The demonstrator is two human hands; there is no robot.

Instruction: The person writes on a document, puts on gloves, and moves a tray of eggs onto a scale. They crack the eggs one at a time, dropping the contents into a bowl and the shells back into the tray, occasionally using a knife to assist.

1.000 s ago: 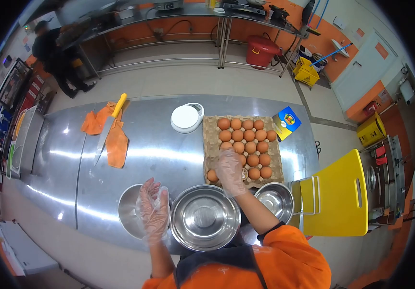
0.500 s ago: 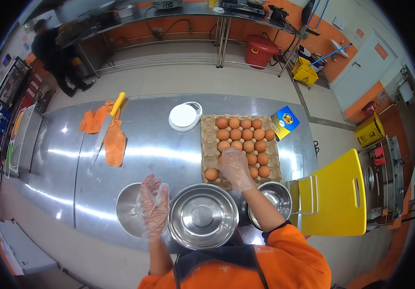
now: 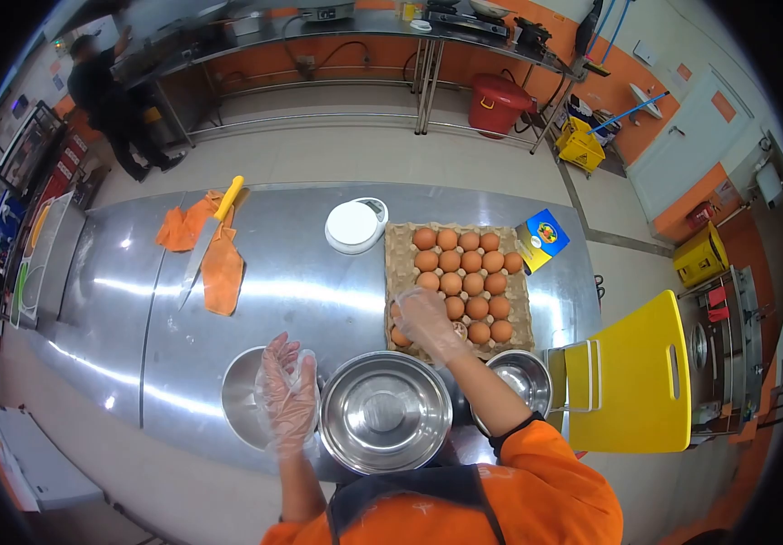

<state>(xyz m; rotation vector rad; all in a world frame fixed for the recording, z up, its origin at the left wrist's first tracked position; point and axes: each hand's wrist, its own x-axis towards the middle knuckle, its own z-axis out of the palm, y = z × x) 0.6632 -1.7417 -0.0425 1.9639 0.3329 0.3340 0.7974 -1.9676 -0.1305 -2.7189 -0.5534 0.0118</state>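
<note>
So the eggs [image 3: 450,260] sit in a cardboard tray [image 3: 520,313], brown ones filling most of its right side. The gloved right hand [image 3: 425,322] is over the tray's lower left, fingers bent by an egg; can't tell if they're gripping it. Big steel bowl [image 3: 386,411] just below shows its shiny bottom. Gloved left hand [image 3: 288,391] is open, slightly curled, partly hiding the left bowl [image 3: 242,400]. Right forearm covers some of the small bowl [image 3: 524,377].
</note>
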